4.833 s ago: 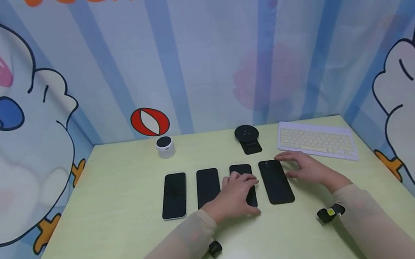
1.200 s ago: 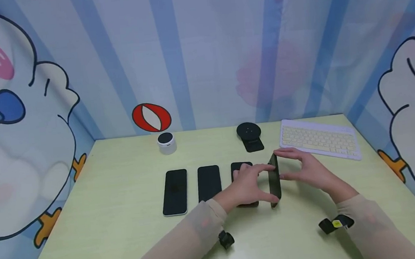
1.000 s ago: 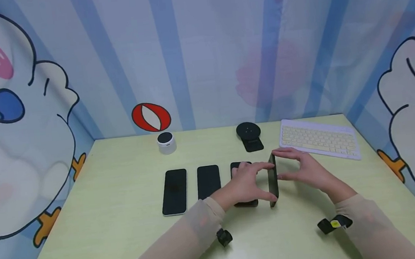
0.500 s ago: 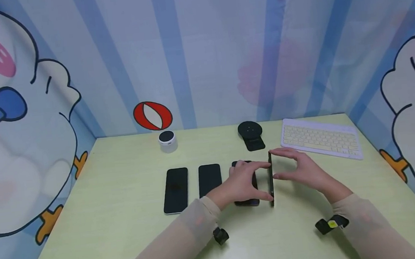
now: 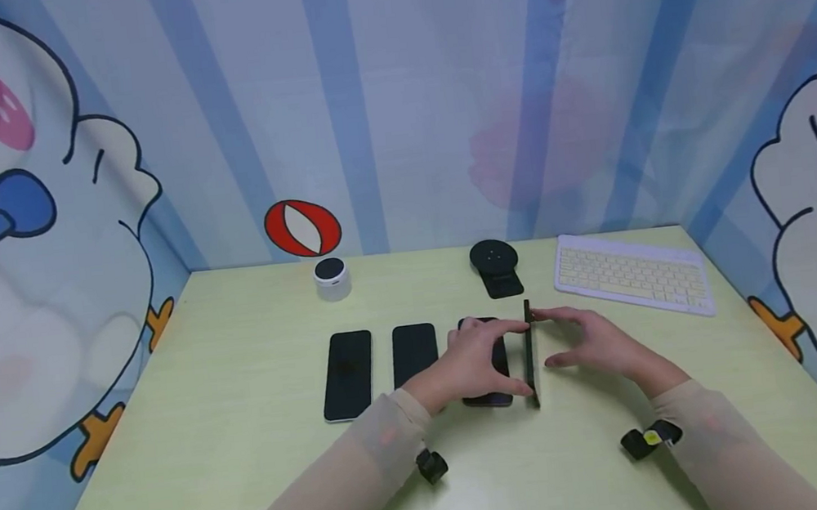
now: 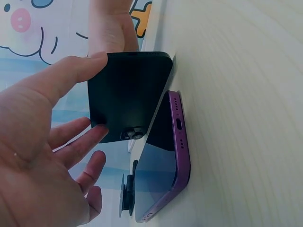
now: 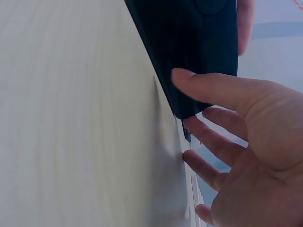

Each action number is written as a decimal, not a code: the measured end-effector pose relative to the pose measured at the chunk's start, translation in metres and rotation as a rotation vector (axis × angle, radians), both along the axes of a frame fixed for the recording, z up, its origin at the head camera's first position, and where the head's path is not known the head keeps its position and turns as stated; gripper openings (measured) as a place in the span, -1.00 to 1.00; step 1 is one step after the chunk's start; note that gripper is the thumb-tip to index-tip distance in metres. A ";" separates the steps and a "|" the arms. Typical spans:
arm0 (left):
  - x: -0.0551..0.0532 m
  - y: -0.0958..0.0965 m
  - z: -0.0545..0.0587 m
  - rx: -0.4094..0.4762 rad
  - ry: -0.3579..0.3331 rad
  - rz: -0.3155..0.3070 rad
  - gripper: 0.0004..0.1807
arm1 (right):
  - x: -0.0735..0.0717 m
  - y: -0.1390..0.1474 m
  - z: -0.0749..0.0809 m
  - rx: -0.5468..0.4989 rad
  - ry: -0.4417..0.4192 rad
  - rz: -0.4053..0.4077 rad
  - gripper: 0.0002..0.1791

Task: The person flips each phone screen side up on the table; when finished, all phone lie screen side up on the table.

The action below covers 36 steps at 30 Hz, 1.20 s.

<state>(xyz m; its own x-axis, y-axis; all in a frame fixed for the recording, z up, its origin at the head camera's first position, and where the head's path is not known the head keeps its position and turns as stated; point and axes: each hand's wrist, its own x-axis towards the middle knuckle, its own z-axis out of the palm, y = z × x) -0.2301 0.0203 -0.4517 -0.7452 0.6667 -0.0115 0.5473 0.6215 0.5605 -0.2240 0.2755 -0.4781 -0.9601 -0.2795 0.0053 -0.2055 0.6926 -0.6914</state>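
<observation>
A dark smartphone stands on its long edge on the table, almost edge-on in the head view. My left hand holds it by its upper edge, thumb at the near corner and fingers toward the far one. Its back with the camera lenses faces that hand in the left wrist view. My right hand is on the other side; its fingertips are at the far end, while the thumb is apart from the phone. Partly hidden below my left hand lies a purple-edged smartphone.
Two more dark phones, the leftmost phone and its neighbour, lie flat in a row. Behind are a small white cylinder with a black top, a black round-headed stand and a lilac keyboard.
The rightmost phone, flat at first, was tilted up onto its long edge and shifted slightly left. My left hand moved across to it. The right thumb has now come away from it.
</observation>
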 end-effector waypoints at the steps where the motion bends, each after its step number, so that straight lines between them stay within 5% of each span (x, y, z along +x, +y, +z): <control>1: 0.000 0.000 0.000 0.003 0.000 -0.001 -0.05 | 0.000 0.000 0.000 0.019 0.002 0.004 -0.11; 19: 0.004 -0.001 -0.008 0.007 0.028 0.037 -0.07 | 0.001 0.012 -0.004 0.038 0.042 0.035 -0.14; 36: 0.003 0.022 -0.021 -0.135 0.132 0.090 -0.05 | -0.009 0.030 -0.004 0.113 0.016 0.015 -0.14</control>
